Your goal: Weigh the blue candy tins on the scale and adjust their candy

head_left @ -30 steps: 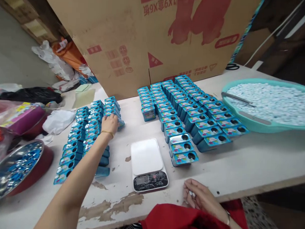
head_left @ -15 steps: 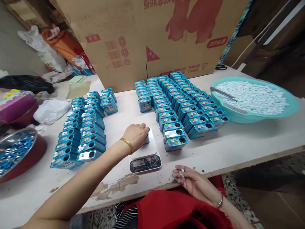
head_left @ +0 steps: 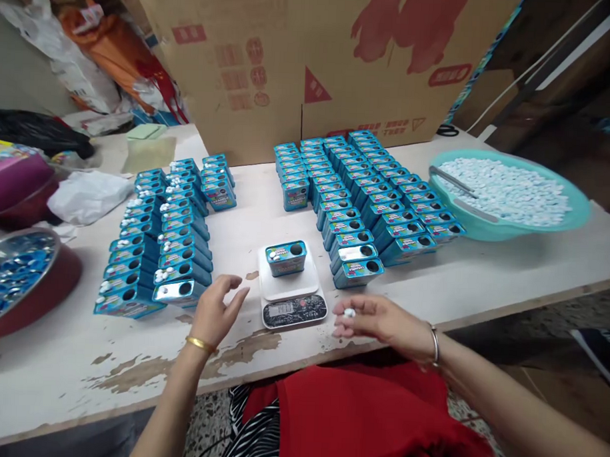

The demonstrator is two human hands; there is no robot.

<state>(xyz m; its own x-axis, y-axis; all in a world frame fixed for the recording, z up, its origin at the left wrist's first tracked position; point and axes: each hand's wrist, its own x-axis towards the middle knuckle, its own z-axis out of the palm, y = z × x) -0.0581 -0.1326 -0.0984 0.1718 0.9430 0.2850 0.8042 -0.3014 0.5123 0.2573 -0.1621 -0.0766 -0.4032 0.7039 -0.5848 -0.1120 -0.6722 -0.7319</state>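
Observation:
A blue tin point(head_left: 286, 260) stands upright on the white kitchen scale point(head_left: 289, 288), a white candy lying on its top beside the dark round hole. My left hand point(head_left: 221, 309), with a gold bangle, is beside the scale's left edge, fingers apart and nothing between them. To the right of the scale my right hand point(head_left: 372, 319) holds small white candies point(head_left: 349, 313) at its fingertips. Several rows of blue tins point(head_left: 356, 190) stand right of the scale. More tins point(head_left: 184, 237) stand at the left, many with white candies on top.
A turquoise basin point(head_left: 515, 230) of white candies, with a metal tool in it, sits at the right. At the left is a red bowl point(head_left: 66, 273) of blue and silver pieces. A large cardboard box point(head_left: 268, 130) stands behind the tins.
My left hand has let go of the tin on the scale and moved back to the left. My right hand has moved up and slightly left, nearer the scale.

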